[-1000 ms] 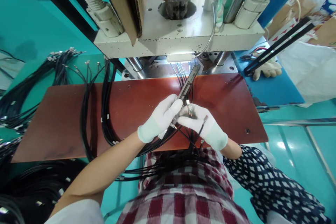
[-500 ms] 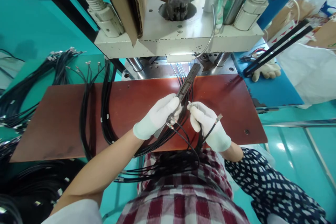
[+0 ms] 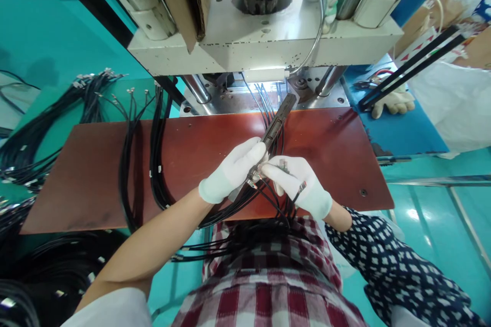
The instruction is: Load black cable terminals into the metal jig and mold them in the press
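My left hand (image 3: 235, 168), in a white glove, is closed around a long dark metal bar (image 3: 279, 122) with slots along its face. The bar slants up and away toward the press. My right hand (image 3: 297, 181), gloved too, pinches at the bar's lower part beside my left fingers. Black cables with small metal connectors (image 3: 251, 183) meet the bar there. Another cable's connector (image 3: 301, 188) sticks up by my right palm. Exactly what the right fingertips hold is hidden. A bundle of black cables (image 3: 230, 210) runs beneath the bar and across my lap.
A white press frame (image 3: 264, 53) stands ahead, with thin cables reaching under it. Black cable bundles (image 3: 155, 163) lie over the left side of the brown board (image 3: 326, 153). More cables (image 3: 42, 133) are heaped at left. A glove (image 3: 395, 103) rests on the blue surface at right.
My right hand has moved left to the bar, bringing its fingertips up to the connectors by my left hand. My left hand keeps its grip on the bar. The view has shifted slightly.
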`<state>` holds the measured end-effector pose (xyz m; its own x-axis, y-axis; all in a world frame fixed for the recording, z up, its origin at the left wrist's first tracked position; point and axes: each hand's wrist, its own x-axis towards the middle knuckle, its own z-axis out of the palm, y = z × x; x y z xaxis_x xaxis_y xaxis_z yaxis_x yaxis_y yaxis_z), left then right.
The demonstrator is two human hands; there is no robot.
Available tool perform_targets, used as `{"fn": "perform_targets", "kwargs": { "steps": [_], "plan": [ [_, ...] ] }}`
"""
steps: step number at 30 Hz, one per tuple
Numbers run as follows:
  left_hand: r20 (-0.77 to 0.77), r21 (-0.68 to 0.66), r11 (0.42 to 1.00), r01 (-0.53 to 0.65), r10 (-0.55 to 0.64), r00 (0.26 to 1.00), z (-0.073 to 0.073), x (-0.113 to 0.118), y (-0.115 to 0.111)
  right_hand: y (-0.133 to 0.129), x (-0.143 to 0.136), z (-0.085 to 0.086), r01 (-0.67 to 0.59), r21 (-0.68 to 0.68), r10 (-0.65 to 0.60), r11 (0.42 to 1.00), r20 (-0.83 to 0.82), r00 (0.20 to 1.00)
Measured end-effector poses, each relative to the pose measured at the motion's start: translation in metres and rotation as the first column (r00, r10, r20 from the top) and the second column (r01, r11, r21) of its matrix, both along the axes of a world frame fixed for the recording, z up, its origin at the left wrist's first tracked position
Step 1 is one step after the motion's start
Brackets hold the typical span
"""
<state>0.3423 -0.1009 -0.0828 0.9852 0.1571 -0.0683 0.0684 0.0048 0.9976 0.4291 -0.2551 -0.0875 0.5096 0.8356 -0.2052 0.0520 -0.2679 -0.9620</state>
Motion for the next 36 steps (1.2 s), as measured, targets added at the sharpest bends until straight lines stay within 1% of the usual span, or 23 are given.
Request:
{"fn": "perform_targets", "kwargs": {
  "steps": [1, 3, 4, 5, 7, 8, 9, 10, 11, 13, 15, 18, 20, 22, 24, 26, 27, 29, 31, 32, 33, 34, 36],
  "plan": [
    [0.001, 0.011, 1.0, 0.008, -0.008, 1.0, -0.001, 0.0, -0.001, 0.001, 0.0, -0.001, -0.011, 0.013, 0.012, 1.0, -0.047, 0.999],
    [-0.014, 0.058, 0.998, 0.011, -0.01, 1.0, -0.004, -0.001, -0.002, 0.003, -0.001, -0.002, -0.018, 0.048, 0.022, 0.999, -0.084, 0.996],
    [-0.02, 0.12, 0.993, -0.013, 0.015, 1.0, -0.005, -0.002, -0.004, 0.004, -0.002, -0.004, -0.011, 0.059, 0.015, 0.998, -0.076, 0.997],
    [-0.024, 0.213, 0.976, -0.048, 0.055, 0.998, -0.007, -0.002, -0.005, 0.004, -0.003, -0.005, 0.001, 0.067, 0.003, 0.998, -0.054, 0.999],
    [-0.022, 0.424, 0.899, -0.109, 0.131, 0.991, -0.01, -0.003, -0.008, 0.004, -0.005, -0.008, 0.017, 0.083, -0.017, 0.996, 0.0, 1.0],
    [-0.02, 0.496, 0.86, -0.117, 0.146, 0.989, -0.011, -0.003, -0.008, 0.004, -0.005, -0.009, 0.015, 0.087, -0.017, 0.996, 0.017, 1.0],
    [-0.026, 0.524, 0.846, -0.102, 0.135, 0.99, -0.011, -0.002, -0.009, 0.003, -0.005, -0.01, 0.013, 0.092, -0.015, 0.996, 0.02, 1.0],
    [-0.037, 0.509, 0.857, -0.078, 0.113, 0.993, -0.011, -0.002, -0.009, 0.001, -0.004, -0.011, 0.014, 0.097, -0.015, 0.995, 0.006, 1.0],
    [-0.045, 0.46, 0.886, -0.06, 0.091, 0.995, -0.01, -0.001, -0.008, 0.0, -0.002, -0.011, 0.015, 0.099, -0.014, 0.995, -0.017, 1.0],
    [-0.056, 0.314, 0.948, -0.043, 0.064, 0.996, -0.007, 0.0, -0.007, -0.005, 0.002, -0.009, 0.024, 0.08, -0.019, 0.997, -0.062, 0.998],
    [-0.068, 0.184, 0.982, -0.04, 0.053, 0.996, -0.003, 0.0, -0.005, -0.01, 0.006, -0.004, 0.038, 0.046, -0.033, 0.998, -0.104, 0.994],
    [-0.073, 0.048, 0.999, -0.02, 0.023, 0.997, -0.001, -0.001, -0.003, -0.018, 0.01, 0.003, 0.048, 0.007, -0.047, 0.999, -0.175, 0.983],
    [-0.075, -0.016, 1.0, -0.005, 0.003, 0.997, -0.003, -0.002, -0.002, -0.022, 0.01, 0.004, 0.05, 0.027, -0.043, 0.998, -0.217, 0.975],
    [-0.081, -0.051, 0.999, 0.007, -0.012, 0.997, -0.005, -0.002, 0.0, -0.026, 0.009, 0.001, 0.064, 0.055, -0.049, 0.996, -0.232, 0.971],
    [-0.09, -0.064, 0.998, 0.017, -0.023, 0.996, -0.006, -0.002, 0.001, -0.029, 0.009, -0.007, 0.085, 0.076, -0.061, 0.993, -0.279, 0.958],
    [-0.099, -0.074, 0.997, 0.029, -0.037, 0.994, -0.007, -0.001, 0.002, -0.031, 0.011, -0.017, 0.081, 0.097, -0.034, 0.992, -0.411, 0.911],
    [-0.101, -0.079, 0.996, 0.037, -0.045, 0.994, -0.007, -0.001, 0.003, -0.032, 0.013, -0.022, 0.069, 0.115, -0.002, 0.991, -0.503, 0.865],
    [-0.098, -0.087, 0.994, 0.063, -0.072, 0.993, -0.007, -0.001, 0.004, -0.03, 0.016, -0.029, 0.067, 0.158, 0.057, 0.985, -0.668, 0.742],
    [-0.09, -0.093, 0.991, 0.098, -0.107, 0.99, -0.008, -0.001, 0.004, -0.026, 0.019, -0.03, 0.103, 0.179, 0.07, 0.979, -0.757, 0.65],
    [-0.088, -0.101, 0.989, 0.112, -0.121, 0.989, -0.009, -0.001, 0.004, -0.023, 0.019, -0.028, 0.117, 0.18, 0.066, 0.977, -0.768, 0.637],
    [-0.086, -0.11, 0.986, 0.125, -0.135, 0.987, -0.009, -0.001, 0.004, -0.02, 0.018, -0.024, 0.119, 0.182, 0.061, 0.976, -0.753, 0.655],
    [-0.083, -0.116, 0.984, 0.133, -0.144, 0.986, -0.01, -0.001, 0.004, -0.017, 0.017, -0.02, 0.111, 0.177, 0.05, 0.978, -0.711, 0.701],
    [-0.066, -0.11, 0.984, 0.143, -0.151, 0.986, -0.012, 0.0, 0.004, -0.01, 0.013, -0.01, 0.082, 0.15, 0.016, 0.985, -0.56, 0.828]
  ]
}}
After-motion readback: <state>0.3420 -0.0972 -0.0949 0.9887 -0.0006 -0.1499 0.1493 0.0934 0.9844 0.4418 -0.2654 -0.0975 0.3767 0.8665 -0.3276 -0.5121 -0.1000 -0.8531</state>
